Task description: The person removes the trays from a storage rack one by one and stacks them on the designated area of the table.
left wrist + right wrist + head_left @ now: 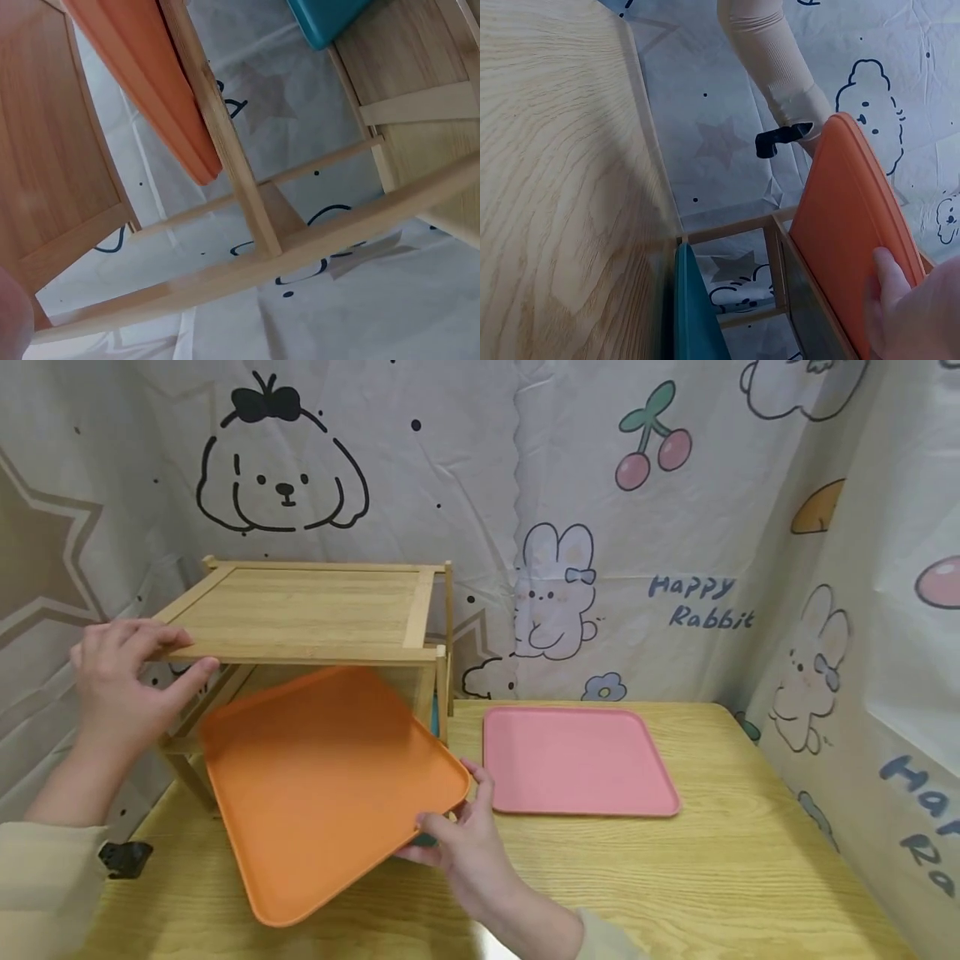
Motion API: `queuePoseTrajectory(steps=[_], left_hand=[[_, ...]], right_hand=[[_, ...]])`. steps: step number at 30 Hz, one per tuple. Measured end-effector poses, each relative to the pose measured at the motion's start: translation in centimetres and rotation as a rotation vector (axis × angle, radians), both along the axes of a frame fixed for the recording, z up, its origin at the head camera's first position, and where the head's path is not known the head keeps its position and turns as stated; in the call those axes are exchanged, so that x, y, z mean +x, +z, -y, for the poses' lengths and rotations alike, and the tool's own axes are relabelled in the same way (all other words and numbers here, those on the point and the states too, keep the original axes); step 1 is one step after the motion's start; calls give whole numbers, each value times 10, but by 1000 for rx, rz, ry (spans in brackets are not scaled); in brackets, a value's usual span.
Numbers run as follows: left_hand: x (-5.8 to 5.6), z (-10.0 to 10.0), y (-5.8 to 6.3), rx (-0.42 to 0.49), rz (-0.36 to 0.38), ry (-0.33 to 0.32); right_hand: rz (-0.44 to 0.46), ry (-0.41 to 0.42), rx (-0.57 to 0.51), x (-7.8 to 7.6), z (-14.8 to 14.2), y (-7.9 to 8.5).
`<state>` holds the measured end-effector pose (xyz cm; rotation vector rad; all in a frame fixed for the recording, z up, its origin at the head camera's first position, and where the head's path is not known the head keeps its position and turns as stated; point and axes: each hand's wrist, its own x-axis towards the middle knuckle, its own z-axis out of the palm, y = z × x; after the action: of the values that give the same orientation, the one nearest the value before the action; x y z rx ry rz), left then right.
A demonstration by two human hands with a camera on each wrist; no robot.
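An orange tray (pixel 337 785) slants out of the front of a wooden two-tier rack (pixel 315 610), partly under its top board. My right hand (pixel 472 852) pinches the tray's right corner, thumb on the upper side and fingers below. In the right wrist view that hand (pixel 915 307) holds the tray's edge. My left hand (pixel 131 685) grips the rack's top front-left corner, its thumb along the front rail. Low in the rack lies a teal tray (pixel 694 307), mostly hidden in the head view. The left wrist view shows the orange tray (pixel 150 82) beside a wooden rail.
A pink tray (pixel 577 760) lies flat on the wood-grain table (pixel 637 877), right of the rack. Printed cloth (pixel 480 468) hangs behind and along both sides. A small black device (pixel 126 858) is by the left wrist.
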<state>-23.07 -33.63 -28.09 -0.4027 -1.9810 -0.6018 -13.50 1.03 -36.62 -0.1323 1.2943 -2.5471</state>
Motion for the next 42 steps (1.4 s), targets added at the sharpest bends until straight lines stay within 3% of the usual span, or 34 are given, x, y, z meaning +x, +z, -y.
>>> queuePoseTrajectory(steps=[9,13,24,33,42], left_hand=[[7,18,19,-66,230,-16],[6,22,21,-79,270,-23],[7,19,20,-72,258,-25],[9,16,21,-64,238,-31],[6,16,22,-82,176,-64]], right_hand=[[-25,20,17,2,-14,0],[-31,34,32,2,-22,0],[-62,82,54,-3,-47,5],[-142,172,105,-17,-75,9],[-155,249,94,-30,-99,6]])
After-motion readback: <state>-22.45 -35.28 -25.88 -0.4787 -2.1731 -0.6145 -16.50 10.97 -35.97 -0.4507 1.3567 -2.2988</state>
